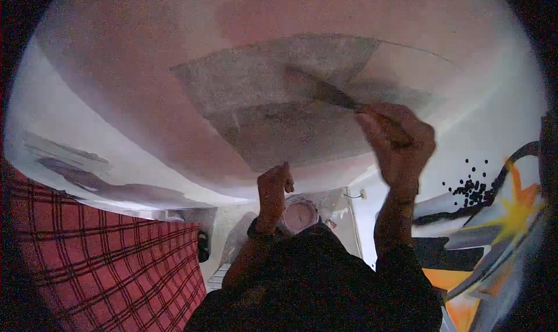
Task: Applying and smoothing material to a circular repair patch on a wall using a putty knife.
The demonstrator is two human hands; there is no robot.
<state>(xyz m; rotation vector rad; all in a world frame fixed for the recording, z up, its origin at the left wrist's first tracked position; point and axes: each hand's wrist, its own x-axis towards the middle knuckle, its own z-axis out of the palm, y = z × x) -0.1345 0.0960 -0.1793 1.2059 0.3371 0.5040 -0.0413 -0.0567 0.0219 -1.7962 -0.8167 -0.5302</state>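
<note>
Dark tool (332,95), flat and blurred, narrowing downward | before the grey patch (226,85) on a pink surface (128,64) | my right hand (402,135) pinches its narrow end | my left hand (272,188) curls, contents unclear

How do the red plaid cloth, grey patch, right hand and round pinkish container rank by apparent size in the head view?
1. Red plaid cloth and grey patch: too close to rank
2. Right hand
3. Round pinkish container
</note>
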